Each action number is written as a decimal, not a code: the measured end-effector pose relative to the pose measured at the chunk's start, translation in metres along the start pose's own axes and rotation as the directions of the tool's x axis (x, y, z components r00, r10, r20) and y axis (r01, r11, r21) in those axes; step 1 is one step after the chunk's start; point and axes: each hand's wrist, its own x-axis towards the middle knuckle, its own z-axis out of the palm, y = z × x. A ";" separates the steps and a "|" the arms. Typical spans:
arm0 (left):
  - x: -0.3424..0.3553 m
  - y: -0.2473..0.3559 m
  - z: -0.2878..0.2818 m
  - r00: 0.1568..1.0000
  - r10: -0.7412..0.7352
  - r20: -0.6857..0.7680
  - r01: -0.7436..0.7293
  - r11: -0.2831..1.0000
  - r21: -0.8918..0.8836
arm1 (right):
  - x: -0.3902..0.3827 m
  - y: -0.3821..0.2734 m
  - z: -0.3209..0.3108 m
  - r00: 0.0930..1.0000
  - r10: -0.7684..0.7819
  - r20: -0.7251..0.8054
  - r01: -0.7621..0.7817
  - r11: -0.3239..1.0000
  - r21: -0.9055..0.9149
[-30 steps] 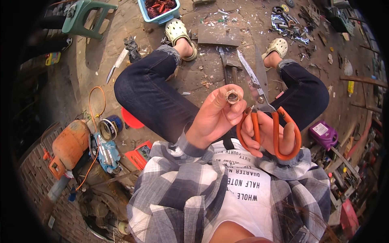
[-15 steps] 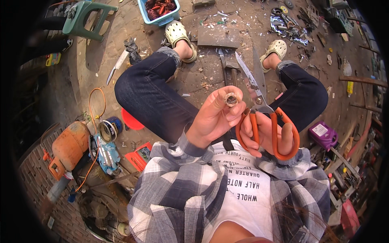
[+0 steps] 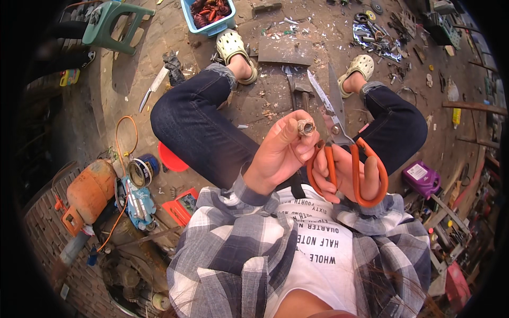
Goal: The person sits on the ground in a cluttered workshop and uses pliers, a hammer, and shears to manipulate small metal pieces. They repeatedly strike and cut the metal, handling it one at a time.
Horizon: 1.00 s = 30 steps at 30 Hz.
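Between the thumb and fingers of my left hand (image 3: pixel 281 151) is a short hollow tube (image 3: pixel 306 127), its round open end facing up toward me. Its wall looks pale and rough; what it is made of I cannot tell. My right hand (image 3: pixel 347 172) has its fingers through the orange handles of large scissors (image 3: pixel 335 124). Their long metal blades are slightly parted and point away from me. The tube is beside the scissors' pivot, apart from the blades. Beyond my hands a hammer (image 3: pixel 304 90) lies on the ground.
A metal plate (image 3: pixel 286 51) lies between my feet, near a blue basin (image 3: pixel 212 25) of reddish pieces. To the left are a knife (image 3: pixel 154 87), a green stool (image 3: pixel 114 29) and an orange gas cylinder (image 3: pixel 93 188). A purple jug (image 3: pixel 421 177) and scattered tools (image 3: pixel 377 40) are at right.
The tube has tilted a little in my left fingers, so more of its side shows. The scissors have shifted slightly left and toward me, still held with the blades slightly apart.
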 end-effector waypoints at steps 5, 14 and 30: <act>0.000 0.001 -0.001 1.000 -0.008 -0.013 0.008 1.000 -0.005 | 0.001 0.000 0.000 1.000 0.003 0.008 -0.003 1.000 0.003; -0.001 0.000 -0.003 0.988 -0.027 -0.151 0.012 0.995 -0.099 | 0.004 0.001 -0.001 0.999 0.039 -0.027 -0.039 0.999 0.020; 0.004 0.006 -0.001 0.921 0.066 -0.384 -0.070 0.998 0.004 | 0.006 0.012 -0.012 0.972 -0.008 -0.233 -0.005 0.999 -0.054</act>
